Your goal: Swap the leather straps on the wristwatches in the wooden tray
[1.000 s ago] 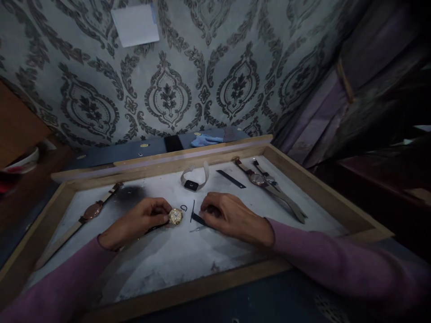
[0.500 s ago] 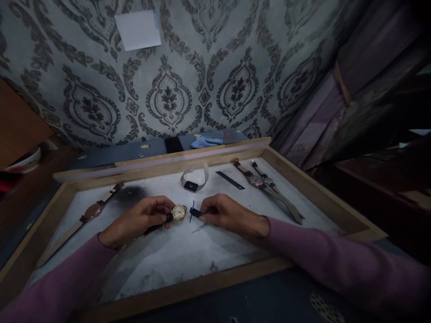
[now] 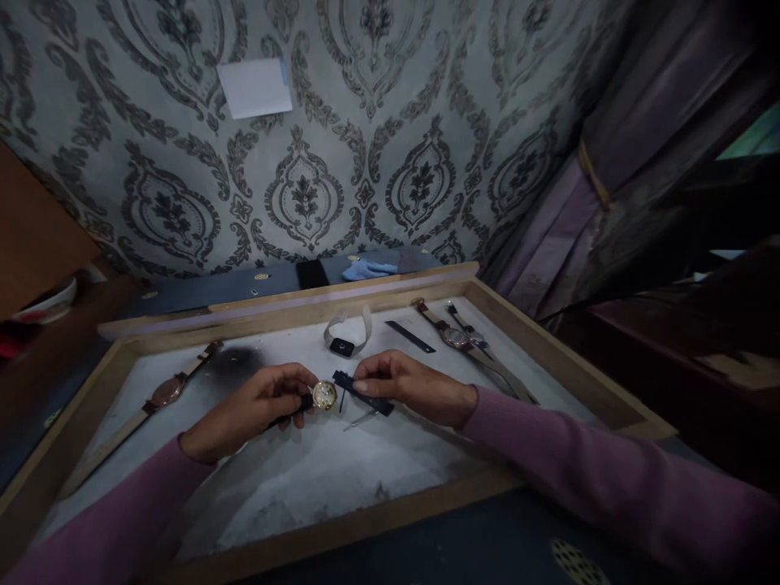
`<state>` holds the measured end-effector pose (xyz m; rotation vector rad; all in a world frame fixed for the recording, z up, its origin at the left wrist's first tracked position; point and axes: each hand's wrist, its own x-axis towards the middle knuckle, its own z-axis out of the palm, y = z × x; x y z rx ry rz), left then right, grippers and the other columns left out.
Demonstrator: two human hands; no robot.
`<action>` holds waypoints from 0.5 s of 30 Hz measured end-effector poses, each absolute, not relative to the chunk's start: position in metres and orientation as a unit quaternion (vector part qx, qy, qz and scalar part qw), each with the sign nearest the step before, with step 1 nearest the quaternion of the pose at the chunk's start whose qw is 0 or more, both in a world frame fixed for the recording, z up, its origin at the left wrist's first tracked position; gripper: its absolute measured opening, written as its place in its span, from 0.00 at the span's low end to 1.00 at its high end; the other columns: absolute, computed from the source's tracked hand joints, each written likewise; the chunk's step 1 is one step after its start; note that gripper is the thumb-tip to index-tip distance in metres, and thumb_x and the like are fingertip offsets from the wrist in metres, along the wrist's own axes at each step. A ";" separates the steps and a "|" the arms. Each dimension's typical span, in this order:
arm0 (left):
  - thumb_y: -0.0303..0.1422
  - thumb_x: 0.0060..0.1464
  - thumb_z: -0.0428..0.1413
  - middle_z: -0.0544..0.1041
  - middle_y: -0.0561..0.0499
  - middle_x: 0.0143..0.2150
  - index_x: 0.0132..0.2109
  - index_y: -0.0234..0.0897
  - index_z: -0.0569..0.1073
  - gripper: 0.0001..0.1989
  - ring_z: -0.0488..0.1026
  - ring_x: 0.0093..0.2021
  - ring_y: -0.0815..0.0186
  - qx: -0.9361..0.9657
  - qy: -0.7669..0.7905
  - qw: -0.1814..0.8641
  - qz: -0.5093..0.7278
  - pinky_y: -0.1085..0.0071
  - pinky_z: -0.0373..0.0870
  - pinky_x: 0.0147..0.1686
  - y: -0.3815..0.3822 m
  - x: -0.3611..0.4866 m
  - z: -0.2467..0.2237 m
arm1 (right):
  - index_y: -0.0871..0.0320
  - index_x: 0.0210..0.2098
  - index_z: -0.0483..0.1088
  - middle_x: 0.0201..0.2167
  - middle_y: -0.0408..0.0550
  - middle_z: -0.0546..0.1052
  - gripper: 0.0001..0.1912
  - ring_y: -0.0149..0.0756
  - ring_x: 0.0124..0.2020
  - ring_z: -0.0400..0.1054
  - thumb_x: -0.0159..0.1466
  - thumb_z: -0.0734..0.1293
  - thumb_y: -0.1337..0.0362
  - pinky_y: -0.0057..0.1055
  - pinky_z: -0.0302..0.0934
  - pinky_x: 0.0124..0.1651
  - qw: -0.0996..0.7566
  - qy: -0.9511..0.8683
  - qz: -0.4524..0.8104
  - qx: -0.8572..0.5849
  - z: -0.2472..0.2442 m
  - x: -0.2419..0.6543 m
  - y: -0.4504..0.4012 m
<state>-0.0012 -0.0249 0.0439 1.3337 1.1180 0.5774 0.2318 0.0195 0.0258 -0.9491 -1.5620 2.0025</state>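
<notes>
One round brown watch (image 3: 167, 392), long flat strap, left in wood-framed tray (image 3: 390, 509). My left hand (image 3: 253, 406) pinches one round gold-toned watch (image 3: 325, 395), black strap, mid-tray. Behind, one squarish smartwatch (image 3: 342, 348), pale band. My right hand (image 3: 418, 388): fingers gripping one slim black piece (image 3: 376, 402). One flat black strip (image 3: 410, 336). Right: two round watches (image 3: 454, 337). Five watches total.

In tray (image 3: 566, 361): watch (image 3: 167, 392) left | smartwatch (image 3: 342, 348) mid-rear | watch pair (image 3: 455, 337) right | cloth (image 3: 369, 270) behind tray

Dim, shadowy, blurred toward edges.
</notes>
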 end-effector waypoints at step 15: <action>0.40 0.48 0.56 0.72 0.52 0.28 0.40 0.33 0.74 0.16 0.64 0.27 0.67 0.595 0.571 0.539 0.169 0.73 0.55 0.26 -0.024 0.000 0.048 | 0.64 0.29 0.71 0.25 0.40 0.70 0.14 0.25 0.27 0.59 0.54 0.73 0.58 0.25 0.51 0.33 0.183 -0.578 0.742 -0.285 0.029 0.231 0.019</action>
